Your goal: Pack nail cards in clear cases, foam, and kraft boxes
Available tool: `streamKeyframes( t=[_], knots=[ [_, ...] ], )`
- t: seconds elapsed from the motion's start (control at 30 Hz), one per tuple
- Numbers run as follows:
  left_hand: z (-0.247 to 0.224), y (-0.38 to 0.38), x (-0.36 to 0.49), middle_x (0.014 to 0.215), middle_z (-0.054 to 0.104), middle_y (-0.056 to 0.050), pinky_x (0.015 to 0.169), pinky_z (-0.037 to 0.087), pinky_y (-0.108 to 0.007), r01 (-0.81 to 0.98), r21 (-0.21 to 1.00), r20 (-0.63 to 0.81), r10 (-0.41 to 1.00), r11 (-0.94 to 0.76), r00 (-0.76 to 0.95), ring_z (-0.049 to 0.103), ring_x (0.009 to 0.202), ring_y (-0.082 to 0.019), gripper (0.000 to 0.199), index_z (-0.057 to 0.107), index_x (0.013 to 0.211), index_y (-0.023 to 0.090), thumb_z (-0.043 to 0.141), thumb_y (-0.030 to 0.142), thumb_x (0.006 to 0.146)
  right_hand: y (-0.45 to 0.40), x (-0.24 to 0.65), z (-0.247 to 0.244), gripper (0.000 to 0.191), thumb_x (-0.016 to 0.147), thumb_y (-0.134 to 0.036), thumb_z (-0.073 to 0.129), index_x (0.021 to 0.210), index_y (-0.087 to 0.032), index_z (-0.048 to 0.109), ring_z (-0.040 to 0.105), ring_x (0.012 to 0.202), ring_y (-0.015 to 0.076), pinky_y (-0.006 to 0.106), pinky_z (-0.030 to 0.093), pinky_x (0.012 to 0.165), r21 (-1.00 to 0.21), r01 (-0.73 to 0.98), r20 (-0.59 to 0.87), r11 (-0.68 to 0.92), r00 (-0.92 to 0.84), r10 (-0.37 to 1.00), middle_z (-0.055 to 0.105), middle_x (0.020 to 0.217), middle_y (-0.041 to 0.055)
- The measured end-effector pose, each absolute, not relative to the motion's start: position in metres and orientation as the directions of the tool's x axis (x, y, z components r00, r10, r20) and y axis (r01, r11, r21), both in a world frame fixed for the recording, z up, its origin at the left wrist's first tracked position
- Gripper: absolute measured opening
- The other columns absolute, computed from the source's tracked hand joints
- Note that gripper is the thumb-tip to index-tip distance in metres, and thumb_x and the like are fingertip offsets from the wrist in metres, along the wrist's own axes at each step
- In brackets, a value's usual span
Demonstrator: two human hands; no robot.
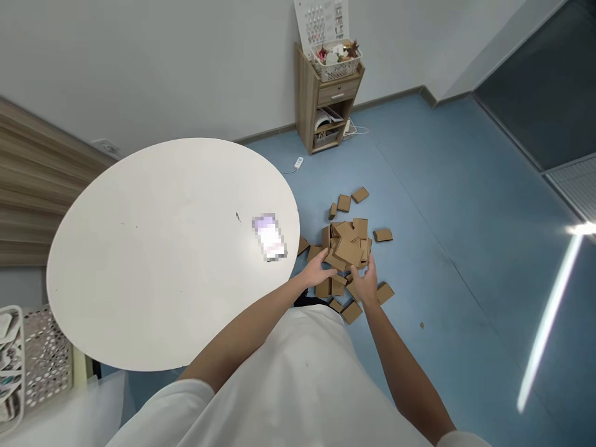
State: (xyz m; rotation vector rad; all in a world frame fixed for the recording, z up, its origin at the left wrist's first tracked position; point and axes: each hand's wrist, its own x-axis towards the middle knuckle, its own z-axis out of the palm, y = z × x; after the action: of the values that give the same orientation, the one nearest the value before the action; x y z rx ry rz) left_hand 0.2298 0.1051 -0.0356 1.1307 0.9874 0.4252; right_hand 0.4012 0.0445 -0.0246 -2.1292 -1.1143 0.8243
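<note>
A heap of small brown cardboard boxes [348, 243] is below me, some of them lying tilted on top of one another. My left hand [316, 271] reaches to the heap's near left side, with thumb and fingers spread apart. Opposite it, my right hand [365, 280] is at the near right edge, fingers stretched out along the side and thumb apart. Both hands look open, one on each side of the heap; whether the fingertips touch the cardboard is hard to see. More small boxes [352, 311] lie loose on the floor around and below my hands.
A white round table [153, 248] stands on the left, with a blurred-out phone-like object [270, 237] near its right edge. Against the wall is a wooden cabinet [308, 102] bearing a white basket [336, 69]. A white power strip [298, 162] lies on the blue floor [465, 248].
</note>
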Motion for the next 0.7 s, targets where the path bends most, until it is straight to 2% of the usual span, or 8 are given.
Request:
streamKeyframes(
  t=[0.1,0.2,0.27,0.4,0.57,0.7],
  knots=[
    [-0.032,0.092,0.193,0.135,0.034,-0.014,0.097,0.034,-0.039,0.200,0.869,-0.492,0.754,0.452,0.435,0.034,0.123,-0.028,0.076,0.031,0.131,0.019,0.065,0.038,0.066,0.055,0.370,-0.022,0.066,0.078,-0.046,0.040,0.135,-0.021,0.018,0.036,0.120,0.0243,0.038,0.036,0.091,-0.751,0.548,-0.245,-0.368,0.286,0.926,0.033,0.135,0.0104],
    [-0.029,0.074,0.156,0.118,0.051,-0.015,0.086,0.043,-0.037,0.206,0.853,-0.522,0.802,0.480,0.291,0.055,0.101,-0.022,0.059,0.041,0.122,0.015,0.061,0.035,0.070,0.071,0.335,-0.019,0.057,0.081,-0.039,0.038,0.133,-0.018,0.024,0.054,0.093,0.0190,0.033,0.044,0.078,-0.767,0.608,-0.241,-0.207,0.026,0.970,0.046,0.121,0.0123],
    [-0.028,0.062,0.135,0.107,0.057,-0.012,0.081,0.046,-0.035,0.216,0.849,-0.519,0.840,0.483,0.161,0.058,0.088,-0.018,0.050,0.046,0.116,0.015,0.058,0.035,0.072,0.086,0.310,-0.016,0.053,0.082,-0.036,0.037,0.132,-0.018,0.027,0.055,0.079,0.0162,0.031,0.044,0.072,-0.744,0.664,-0.239,-0.069,-0.168,0.956,0.053,0.108,0.0104],
    [-0.028,0.032,0.100,0.099,0.059,-0.009,0.079,0.046,-0.032,0.211,0.823,-0.519,0.849,0.527,-0.098,0.058,0.083,-0.016,0.042,0.050,0.110,0.015,0.053,0.036,0.074,0.119,0.262,-0.006,0.051,0.083,-0.035,0.037,0.132,-0.022,0.027,0.056,0.079,0.0183,0.029,0.041,0.067,-0.585,0.782,-0.305,0.216,-0.459,0.834,0.059,0.089,0.0061],
    [-0.032,-0.016,0.065,0.096,0.060,-0.007,0.078,0.046,-0.031,0.124,0.777,-0.554,0.764,0.617,-0.331,0.057,0.082,-0.015,0.041,0.052,0.108,0.016,0.052,0.037,0.072,0.150,0.213,-0.001,0.053,0.085,-0.041,0.034,0.134,-0.023,0.021,0.058,0.078,0.0210,0.029,0.038,0.064,-0.375,0.859,-0.451,0.348,-0.497,0.741,0.062,0.090,0.0078],
    [-0.031,-0.043,0.045,0.096,0.060,-0.008,0.077,0.045,-0.030,0.046,0.768,-0.563,0.708,0.639,-0.427,0.058,0.079,-0.015,0.043,0.052,0.108,0.014,0.053,0.038,0.071,0.154,0.196,-0.001,0.050,0.086,-0.043,0.032,0.130,-0.020,0.026,0.058,0.081,0.0220,0.029,0.038,0.063,-0.310,0.890,-0.494,0.334,-0.452,0.743,0.062,0.095,0.0103]
  ],
)
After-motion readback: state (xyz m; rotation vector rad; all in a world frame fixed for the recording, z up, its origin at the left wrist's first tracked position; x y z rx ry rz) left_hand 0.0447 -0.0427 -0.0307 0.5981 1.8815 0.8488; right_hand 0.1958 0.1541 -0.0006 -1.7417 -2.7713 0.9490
